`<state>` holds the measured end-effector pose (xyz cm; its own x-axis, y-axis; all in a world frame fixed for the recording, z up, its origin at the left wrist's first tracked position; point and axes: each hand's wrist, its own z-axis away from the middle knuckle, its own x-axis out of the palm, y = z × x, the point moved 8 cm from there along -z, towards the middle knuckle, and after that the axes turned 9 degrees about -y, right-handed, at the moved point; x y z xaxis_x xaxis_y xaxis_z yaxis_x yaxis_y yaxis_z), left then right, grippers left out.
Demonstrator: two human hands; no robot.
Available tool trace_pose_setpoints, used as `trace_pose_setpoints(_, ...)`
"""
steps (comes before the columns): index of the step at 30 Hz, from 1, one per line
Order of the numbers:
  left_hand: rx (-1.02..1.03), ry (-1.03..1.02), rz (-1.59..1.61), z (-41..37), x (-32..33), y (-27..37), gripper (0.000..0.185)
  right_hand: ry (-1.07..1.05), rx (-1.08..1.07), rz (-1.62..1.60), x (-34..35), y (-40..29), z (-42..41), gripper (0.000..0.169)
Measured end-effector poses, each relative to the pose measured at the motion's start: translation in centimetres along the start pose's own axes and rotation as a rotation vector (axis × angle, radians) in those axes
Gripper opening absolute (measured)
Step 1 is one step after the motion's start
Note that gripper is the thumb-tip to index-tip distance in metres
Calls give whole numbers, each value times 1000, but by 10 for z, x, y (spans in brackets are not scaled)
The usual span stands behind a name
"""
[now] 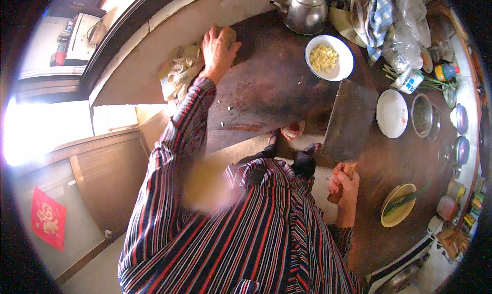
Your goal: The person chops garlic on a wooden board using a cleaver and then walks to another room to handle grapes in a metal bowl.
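My right hand (344, 184) grips the wooden handle of a broad cleaver (348, 121), whose dark blade points away from me over the table's near edge. At the far left of the dark table (269, 75), my left hand (220, 51) lies over a roundish, brownish thing (230, 35); whether the fingers hold it cannot be told. A crumpled pale cloth (180, 76) lies beside my left wrist. A white enamel bowl (345, 65) with a blue rim holds chopped pale yellow pieces (323, 58), beyond the cleaver's tip.
A metal kettle (306, 11) stands at the back. To the right are a white bowl (391, 113), glass bowls (422, 115), green stalks (432, 83), plastic bags (407, 44) and a yellow bowl (389, 217) with a dark green vegetable. Small white bits (229, 108) dot the table.
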<state>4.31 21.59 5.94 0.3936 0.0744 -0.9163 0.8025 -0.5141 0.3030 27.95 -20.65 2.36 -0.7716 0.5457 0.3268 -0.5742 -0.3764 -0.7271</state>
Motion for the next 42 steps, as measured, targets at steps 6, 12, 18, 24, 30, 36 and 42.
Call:
trace_pose_setpoints(6, -7, -182, -121, 1, 35, -54, 63, -42, 4, -45, 1, 2, 3, 18)
trace_pose_setpoints(12, 125, -89, -45, 8, 3, -9, 37, -44, -31, -8, -4, -4, 8, 14)
trace_pose_setpoints(18, -101, -357, 274, 126, -12, -12, 10, -103, 44, 118, 11, 3, 7, 15)
trace_pose_setpoints(24, -247, -443, 222, 167, -2, -4, 16, -177, 49, 149, 9, 19, -4, 15)
trace_pose_setpoints(30, -81, -399, 78, 166, -3, 14, 11, -46, 123, 15, -26, 33, 14, 13)
trace_pose_setpoints(36, 46, -509, -71, 164, 11, 24, 15, 124, 90, -220, -63, 52, 31, 14)
trace_pose_setpoints(42, 338, -221, -278, 175, 18, 21, 14, 240, 75, -223, -105, 72, 42, 16)
